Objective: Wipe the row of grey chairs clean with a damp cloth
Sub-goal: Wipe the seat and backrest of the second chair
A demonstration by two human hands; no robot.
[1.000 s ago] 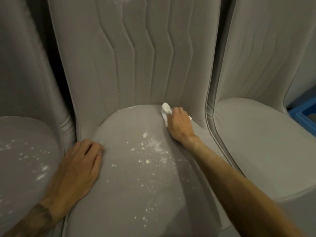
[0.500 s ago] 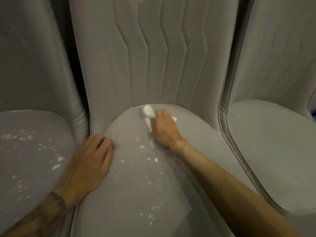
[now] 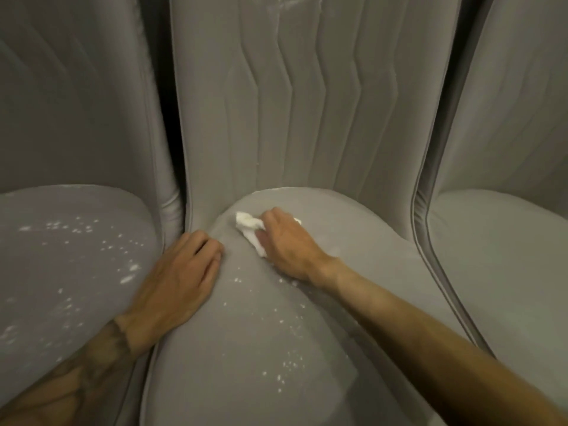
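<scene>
Three grey upholstered chairs stand side by side. The middle chair [image 3: 307,133] fills the centre, its seat dotted with white specks [image 3: 289,364] toward the front. My right hand [image 3: 289,244] grips a crumpled white cloth [image 3: 249,229] and presses it on the back left part of that seat. My left hand [image 3: 181,272] rests flat on the seat's left edge, fingers pointing toward the backrest. Most of the cloth is hidden under my right hand.
The left chair [image 3: 70,256] has many white specks on its seat. The right chair [image 3: 504,256] shows a plain grey seat. A dark gap [image 3: 167,118] separates the left and middle backrests. White smears mark the top of the middle backrest [image 3: 295,4].
My right hand has slid the cloth leftward across the back of the middle seat, and fewer specks show there. The view shifted left; the blue object at right is out of sight.
</scene>
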